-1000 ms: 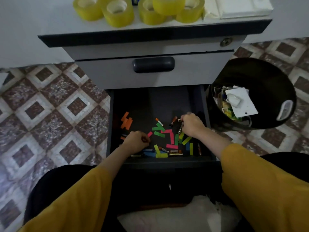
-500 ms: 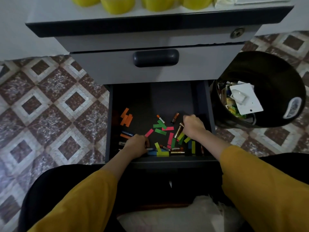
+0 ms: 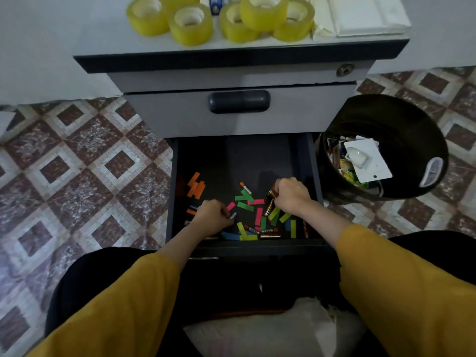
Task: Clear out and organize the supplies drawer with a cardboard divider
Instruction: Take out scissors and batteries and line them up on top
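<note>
The drawer point(image 3: 315, 163) is mostly cleared; paper strips point(image 3: 244, 205) and batteries point(image 3: 269, 235) remain at 6 o'clock. The left hand point(image 3: 215, 215) and right hand point(image 3: 291, 195) each grip batteries; dividing is not begun.

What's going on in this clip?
A person is picking loose supplies out of the open bottom drawer. The right hand grips a couple of batteries; the left hand is curled round a small item I cannot identify. Coloured paper strips and other batteries litter the drawer floor. A black bin holding discarded bits stands to the right.
</note>
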